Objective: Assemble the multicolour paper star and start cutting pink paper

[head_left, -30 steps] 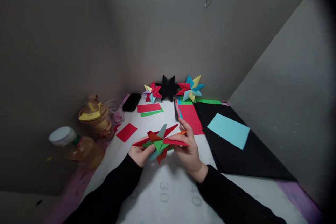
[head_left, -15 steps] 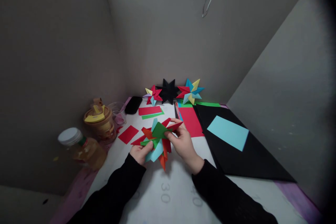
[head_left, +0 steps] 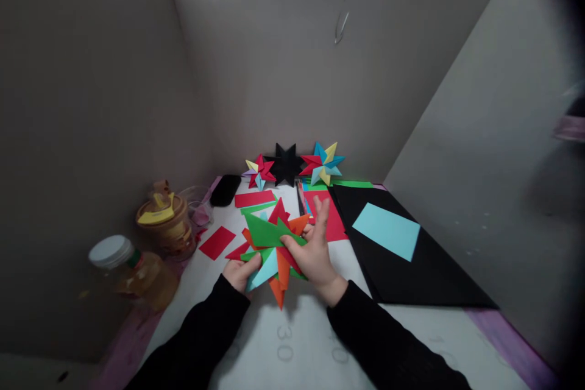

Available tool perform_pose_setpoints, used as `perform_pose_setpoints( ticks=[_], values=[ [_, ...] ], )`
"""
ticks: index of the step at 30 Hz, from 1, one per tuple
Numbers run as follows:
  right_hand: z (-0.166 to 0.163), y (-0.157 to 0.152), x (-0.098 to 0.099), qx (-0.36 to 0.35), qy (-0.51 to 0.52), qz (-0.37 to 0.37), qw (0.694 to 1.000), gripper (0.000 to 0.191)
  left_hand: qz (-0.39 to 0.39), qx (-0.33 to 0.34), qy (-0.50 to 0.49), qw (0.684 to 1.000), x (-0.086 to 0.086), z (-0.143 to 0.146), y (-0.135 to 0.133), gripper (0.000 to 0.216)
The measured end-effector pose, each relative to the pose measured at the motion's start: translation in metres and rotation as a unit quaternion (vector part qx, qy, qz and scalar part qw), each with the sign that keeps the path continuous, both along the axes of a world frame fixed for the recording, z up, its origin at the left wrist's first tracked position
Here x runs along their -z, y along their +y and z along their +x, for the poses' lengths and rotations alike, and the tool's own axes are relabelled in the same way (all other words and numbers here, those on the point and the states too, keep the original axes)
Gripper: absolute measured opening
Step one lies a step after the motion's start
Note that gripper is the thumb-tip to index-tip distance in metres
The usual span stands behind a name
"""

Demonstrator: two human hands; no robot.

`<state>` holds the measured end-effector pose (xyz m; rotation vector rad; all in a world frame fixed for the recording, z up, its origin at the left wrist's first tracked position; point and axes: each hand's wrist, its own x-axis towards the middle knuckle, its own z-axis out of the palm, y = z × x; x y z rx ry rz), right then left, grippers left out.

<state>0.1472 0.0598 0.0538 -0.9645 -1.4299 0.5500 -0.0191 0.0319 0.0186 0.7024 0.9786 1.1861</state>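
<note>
Between my two hands, above the white mat, is a many-pointed paper star [head_left: 270, 262] in green, red, orange and light blue. My left hand [head_left: 242, 272] pinches its left side, thumb on top and fingers underneath. On its right side my right hand [head_left: 315, 256] presses a green flap with the thumb; its index and middle fingers point upward, and the others are partly hidden behind the paper. A red paper rectangle [head_left: 217, 242] lies just left of the star. Red and green paper strips [head_left: 255, 198] lie beyond it.
Three finished paper stars, one black [head_left: 286, 164], lean on the back partition. At left stand a lidded jar [head_left: 150, 280], a brown cup [head_left: 169, 225] and a phone [head_left: 225, 190]. A light blue sheet [head_left: 387, 230] rests on black card [head_left: 425, 280] at right.
The paper star has turned in my hands, with its large green flap now further left. My right index and middle fingers have lifted off. The view has tilted slightly up.
</note>
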Motion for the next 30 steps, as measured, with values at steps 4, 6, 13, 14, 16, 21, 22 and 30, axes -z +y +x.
perform_pose_setpoints(
  ticks=[4, 6, 13, 14, 16, 21, 22, 30],
  values=[
    [0.0, -0.001, -0.005, -0.022, 0.069, -0.054, 0.996, 0.091, 0.006, -0.001, -0.012, 1.0, 0.0, 0.0, 0.002, 0.033],
    [0.002, 0.002, -0.007, -0.044, 0.107, -0.089, 0.989, 0.08, 0.007, 0.003, -0.007, 1.0, 0.0, -0.001, 0.003, 0.031],
    [0.015, 0.015, -0.016, -0.186, 0.237, -0.225, 0.927, 0.052, -0.01, 0.035, 0.041, 0.999, 0.009, -0.015, 0.008, 0.028],
    [0.017, 0.016, -0.017, -0.204, 0.232, -0.24, 0.92, 0.047, -0.014, 0.037, 0.047, 0.998, 0.011, -0.016, 0.009, 0.029],
    [0.023, 0.017, -0.021, -0.232, 0.223, -0.261, 0.91, 0.041, -0.014, 0.035, 0.044, 0.998, 0.016, -0.017, 0.012, 0.027],
    [0.032, 0.019, -0.024, -0.274, 0.198, -0.285, 0.897, 0.044, 0.007, 0.004, 0.007, 1.0, 0.021, -0.015, 0.015, 0.035],
    [0.033, 0.019, -0.023, -0.277, 0.183, -0.284, 0.899, 0.043, 0.005, 0.005, 0.006, 1.0, 0.02, -0.014, 0.016, 0.035],
    [0.038, 0.019, -0.021, -0.339, 0.048, -0.317, 0.885, 0.034, 0.003, 0.018, 0.002, 1.0, 0.015, -0.015, 0.014, 0.037]
  ],
)
